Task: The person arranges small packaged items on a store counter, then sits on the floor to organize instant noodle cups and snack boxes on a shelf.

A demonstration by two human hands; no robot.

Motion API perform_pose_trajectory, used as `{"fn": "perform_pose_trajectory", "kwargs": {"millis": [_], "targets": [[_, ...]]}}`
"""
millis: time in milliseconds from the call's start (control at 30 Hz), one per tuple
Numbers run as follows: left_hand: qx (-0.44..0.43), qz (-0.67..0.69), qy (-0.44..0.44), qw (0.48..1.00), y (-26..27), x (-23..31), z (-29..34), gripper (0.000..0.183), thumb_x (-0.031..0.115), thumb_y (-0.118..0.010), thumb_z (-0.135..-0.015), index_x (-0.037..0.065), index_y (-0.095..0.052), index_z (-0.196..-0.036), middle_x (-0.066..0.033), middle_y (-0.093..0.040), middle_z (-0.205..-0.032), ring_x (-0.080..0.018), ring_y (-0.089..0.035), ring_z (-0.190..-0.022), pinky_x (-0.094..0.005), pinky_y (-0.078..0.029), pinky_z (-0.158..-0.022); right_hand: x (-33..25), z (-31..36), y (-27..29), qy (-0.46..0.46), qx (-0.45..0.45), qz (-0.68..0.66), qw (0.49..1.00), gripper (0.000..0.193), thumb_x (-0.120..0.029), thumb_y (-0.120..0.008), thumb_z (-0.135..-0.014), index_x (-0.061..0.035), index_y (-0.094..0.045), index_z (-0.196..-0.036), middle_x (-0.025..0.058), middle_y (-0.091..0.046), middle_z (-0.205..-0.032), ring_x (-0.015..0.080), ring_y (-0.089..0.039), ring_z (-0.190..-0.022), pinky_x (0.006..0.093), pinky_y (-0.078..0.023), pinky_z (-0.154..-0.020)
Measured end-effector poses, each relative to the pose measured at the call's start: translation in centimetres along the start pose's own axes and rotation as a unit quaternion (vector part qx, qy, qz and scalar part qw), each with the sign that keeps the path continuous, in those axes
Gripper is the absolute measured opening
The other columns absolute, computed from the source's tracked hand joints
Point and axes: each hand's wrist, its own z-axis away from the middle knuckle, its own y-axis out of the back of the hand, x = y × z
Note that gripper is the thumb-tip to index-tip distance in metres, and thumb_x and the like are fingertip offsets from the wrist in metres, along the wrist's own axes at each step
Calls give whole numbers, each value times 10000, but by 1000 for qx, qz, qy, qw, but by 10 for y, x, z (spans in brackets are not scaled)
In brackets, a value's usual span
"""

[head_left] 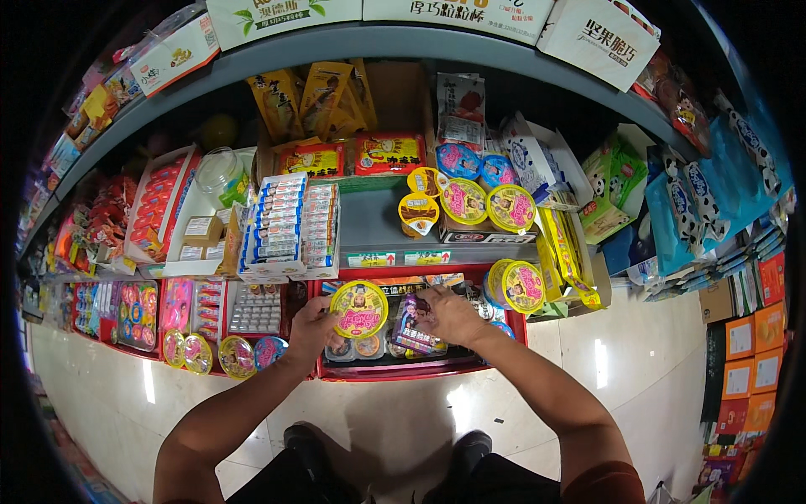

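My left hand (312, 329) grips a round yellow-rimmed snack tub (358, 308) with a pink picture lid, held over the red shelf tray (403, 370). My right hand (451, 315) reaches into the same tray and pinches a dark purple packet (413, 329). More round tubs lie in the tray under the held one. Another yellow-rimmed tub (515, 286) stands just right of my right hand.
The grey shelf (369, 223) above holds several round tubs (464, 202), a white display box of wrapped sticks (290, 225) and orange bags (323, 97). Blue packets (684, 202) hang at right, small tubs (214, 354) sit at lower left. My feet stand on the pale tiled floor (403, 424).
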Motion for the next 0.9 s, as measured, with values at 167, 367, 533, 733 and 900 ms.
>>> {"fn": "perform_pose_trajectory", "kwargs": {"millis": [167, 367, 533, 733, 900], "targets": [[-22, -28, 5, 999, 2, 0, 2, 261, 111, -584, -927, -33, -542, -1140, -89, -634, -774, -95, -577, -489, -220, -498, -458, -37, 2, -1, -7, -39, 28, 999, 878, -345, -814, -678, -33, -395, -1383, 214, -468, -1287, 378, -484, -1215, 413, -436, -1018], [-10, -21, 8, 1000, 0, 3, 2, 256, 100, -587, -924, -33, -537, -1136, -88, -638, -792, -90, -585, -511, -218, -495, -464, -47, 9, -15, -64, -31, 36, 997, 951, -327, -846, -640, -37, -348, -1396, 192, -449, -1278, 378, -454, -1221, 452, -422, -1012], [-26, -23, -50, 998, -13, 17, 13, 254, 82, -574, -921, -24, -525, -1148, -96, -647, -826, -88, -596, -541, -218, -494, -483, -31, 10, -19, -57, 0, 78, 995, 817, -333, -845, -615, -24, -479, -1277, 167, -529, -1160, 340, -499, -1143, 430, -445, -963], [65, 14, -111, 992, -47, 72, -15, 299, 73, -532, -930, -26, -496, -1209, -150, -651, -880, -154, -645, -581, -257, -514, -489, -2, 5, -28, -30, 40, 42, 998, 638, -287, -827, -641, -18, -550, -1150, 191, -571, -1102, 352, -547, -1069, 414, -457, -944], [138, 41, -107, 984, -69, 92, -44, 407, 66, -486, -954, -20, -368, -1334, -167, -640, -887, -196, -653, -600, -299, -562, -546, 9, -2, -17, -64, 10, -178, 982, 376, -118, -775, -710, -59, -609, -1042, 165, -639, -982, 308, -645, -894, 382, -514, -815]]}}
